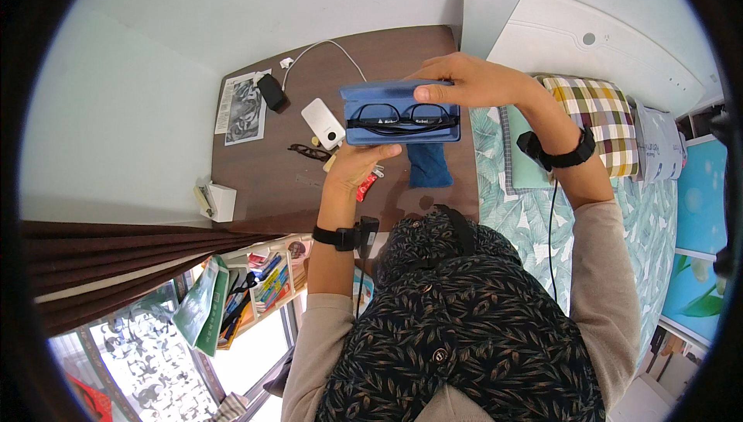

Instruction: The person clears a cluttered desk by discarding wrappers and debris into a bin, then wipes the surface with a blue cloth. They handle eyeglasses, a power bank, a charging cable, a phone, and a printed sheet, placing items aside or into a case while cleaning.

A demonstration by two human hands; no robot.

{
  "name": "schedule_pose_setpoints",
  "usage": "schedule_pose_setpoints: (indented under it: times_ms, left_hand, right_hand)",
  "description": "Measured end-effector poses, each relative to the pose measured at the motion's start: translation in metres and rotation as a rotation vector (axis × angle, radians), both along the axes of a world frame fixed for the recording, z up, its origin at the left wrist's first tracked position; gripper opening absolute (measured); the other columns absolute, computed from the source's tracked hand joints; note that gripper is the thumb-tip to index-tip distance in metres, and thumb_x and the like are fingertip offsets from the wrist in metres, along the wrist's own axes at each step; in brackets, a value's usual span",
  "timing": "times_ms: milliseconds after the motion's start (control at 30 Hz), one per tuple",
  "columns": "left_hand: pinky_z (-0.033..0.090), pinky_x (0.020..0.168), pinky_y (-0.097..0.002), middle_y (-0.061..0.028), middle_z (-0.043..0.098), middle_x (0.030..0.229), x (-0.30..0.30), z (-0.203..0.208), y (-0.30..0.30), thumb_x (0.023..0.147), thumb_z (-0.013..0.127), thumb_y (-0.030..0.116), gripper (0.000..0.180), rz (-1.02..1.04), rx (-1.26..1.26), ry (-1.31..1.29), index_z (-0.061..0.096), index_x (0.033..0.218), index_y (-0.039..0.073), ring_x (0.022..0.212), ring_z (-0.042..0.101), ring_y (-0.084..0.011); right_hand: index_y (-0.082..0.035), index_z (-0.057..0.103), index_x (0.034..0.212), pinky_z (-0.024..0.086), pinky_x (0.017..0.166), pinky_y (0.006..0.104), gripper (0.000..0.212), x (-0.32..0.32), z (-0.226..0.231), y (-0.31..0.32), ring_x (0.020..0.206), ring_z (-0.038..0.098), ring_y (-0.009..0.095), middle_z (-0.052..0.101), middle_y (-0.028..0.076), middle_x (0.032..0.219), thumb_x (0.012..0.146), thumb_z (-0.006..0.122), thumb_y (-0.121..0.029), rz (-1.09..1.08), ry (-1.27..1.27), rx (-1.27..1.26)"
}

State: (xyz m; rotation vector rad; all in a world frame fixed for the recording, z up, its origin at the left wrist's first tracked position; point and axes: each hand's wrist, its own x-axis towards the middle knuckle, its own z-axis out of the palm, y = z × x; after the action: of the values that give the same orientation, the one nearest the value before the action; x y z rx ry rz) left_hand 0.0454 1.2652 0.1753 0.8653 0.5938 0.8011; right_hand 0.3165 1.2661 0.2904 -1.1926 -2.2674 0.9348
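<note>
An open blue glasses case is held up above the brown desk, with black-framed glasses lying folded inside it. My left hand grips the case from its near left edge, thumb along the bottom rim; its other fingers are mostly hidden beneath. At the far right corner, my right hand holds the lid side, its thumb reaching over the lid. Just below the case, a dark blue cloth pouch lies on the desk. A red packet is close to my left wrist.
On the desk are a white power bank, a brown patterned object, a black adapter, a white cable, a printed sheet and a small white box. A bed adjoins on the right; a bookshelf stands lower left.
</note>
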Motion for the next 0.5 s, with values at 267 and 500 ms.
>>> schedule_pose_setpoints:
  times_ms: [267, 500]
  left_hand:
    - [0.048, 0.101, -0.0348, -0.0074, 0.063, 0.122, 0.004, 0.003, 0.001, 0.072, 0.08, -0.013, 0.056, -0.024, -0.002, -0.058, 0.062, 0.122, 0.004, 0.116, 0.058, -0.021]
    - [0.047, 0.101, -0.0343, -0.0066, 0.064, 0.121, 0.004, 0.0, 0.001, 0.072, 0.079, -0.013, 0.055, -0.008, -0.012, -0.047, 0.063, 0.121, 0.005, 0.115, 0.059, -0.0207]
  right_hand:
    - [0.005, 0.071, 0.109, 0.052, 0.071, 0.0371, 0.078, 0.002, -0.009, 0.006, 0.081, 0.066, 0.026, 0.071, 0.018, 0.087, 0.093, 0.05, -0.069, -0.061, 0.103, -0.114]
    - [0.004, 0.071, 0.112, 0.053, 0.074, 0.0372, 0.078, 0.001, -0.013, 0.006, 0.083, 0.066, 0.027, 0.071, 0.019, 0.09, 0.093, 0.051, -0.069, -0.058, 0.115, -0.102]
